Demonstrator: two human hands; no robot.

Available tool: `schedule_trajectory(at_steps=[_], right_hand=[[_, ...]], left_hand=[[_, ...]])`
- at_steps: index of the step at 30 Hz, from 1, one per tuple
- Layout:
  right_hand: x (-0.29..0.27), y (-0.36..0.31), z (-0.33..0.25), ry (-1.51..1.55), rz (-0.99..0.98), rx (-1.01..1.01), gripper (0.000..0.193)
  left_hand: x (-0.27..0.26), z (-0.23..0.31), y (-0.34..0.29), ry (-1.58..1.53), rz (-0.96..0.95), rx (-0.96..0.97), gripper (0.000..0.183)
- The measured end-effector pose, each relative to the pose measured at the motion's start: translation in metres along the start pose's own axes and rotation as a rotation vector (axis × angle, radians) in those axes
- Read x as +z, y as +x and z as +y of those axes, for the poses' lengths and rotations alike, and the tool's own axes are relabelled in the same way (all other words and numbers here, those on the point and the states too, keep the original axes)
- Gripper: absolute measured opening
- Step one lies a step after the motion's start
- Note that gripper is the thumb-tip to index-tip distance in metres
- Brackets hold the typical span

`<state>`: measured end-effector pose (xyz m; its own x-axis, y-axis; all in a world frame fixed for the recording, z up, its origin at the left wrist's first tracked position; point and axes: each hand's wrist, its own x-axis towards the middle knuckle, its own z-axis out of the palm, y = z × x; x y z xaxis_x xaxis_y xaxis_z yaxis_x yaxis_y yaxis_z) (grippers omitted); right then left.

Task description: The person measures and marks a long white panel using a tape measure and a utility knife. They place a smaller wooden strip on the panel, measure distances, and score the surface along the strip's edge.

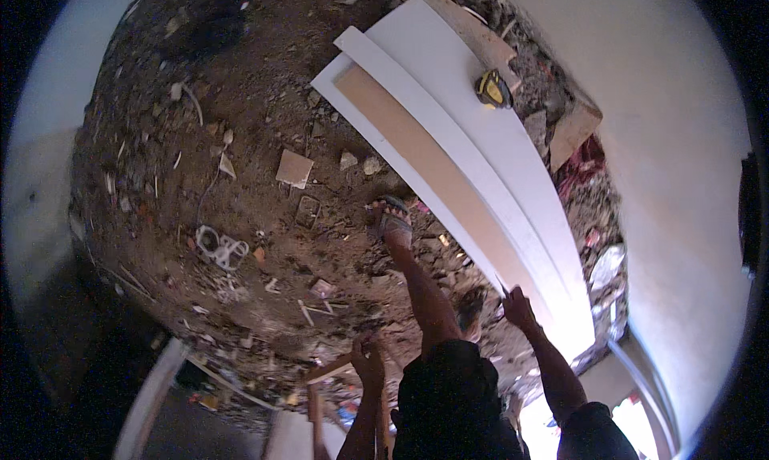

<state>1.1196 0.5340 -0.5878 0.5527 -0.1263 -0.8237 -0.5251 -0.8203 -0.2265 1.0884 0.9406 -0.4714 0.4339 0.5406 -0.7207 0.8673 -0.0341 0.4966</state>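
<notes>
My right hand (519, 308) is closed at the near left edge of a stack of long boards. A thin dark tip (502, 286) sticks out from its fingers over the board's edge; its kind is too small to tell. The stack has a wide white panel (424, 43), a narrower white board (448, 123) on it, and a brown strip (400, 119) along the left side. A yellow and black tape measure (493, 89) lies on the wide panel. Lower down, my left hand (368, 365) has curled fingers beside a wooden frame (330, 370); what it holds, if anything, is unclear.
Rubble covers the dirt floor (264, 211), with a square tile piece (295, 168) and a white plastic piece (222, 248) among it. My sandalled foot (392, 217) stands left of the boards. A pale wall (665, 179) rises at the right.
</notes>
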Motion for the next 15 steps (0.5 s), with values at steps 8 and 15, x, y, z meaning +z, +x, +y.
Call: schedule_trajectory(at_steps=[8,15], right_hand=[[-0.033,0.055,-0.277,0.239,0.115,-0.325,0.024],[-0.039,0.07,-0.357,0.344,0.149,-0.142,0.023]], left_hand=[[-0.134,0.143,0.173,0.264,0.02,0.159,0.037],[-0.185,0.315,0.309,0.33,-0.181,0.379,0.048]])
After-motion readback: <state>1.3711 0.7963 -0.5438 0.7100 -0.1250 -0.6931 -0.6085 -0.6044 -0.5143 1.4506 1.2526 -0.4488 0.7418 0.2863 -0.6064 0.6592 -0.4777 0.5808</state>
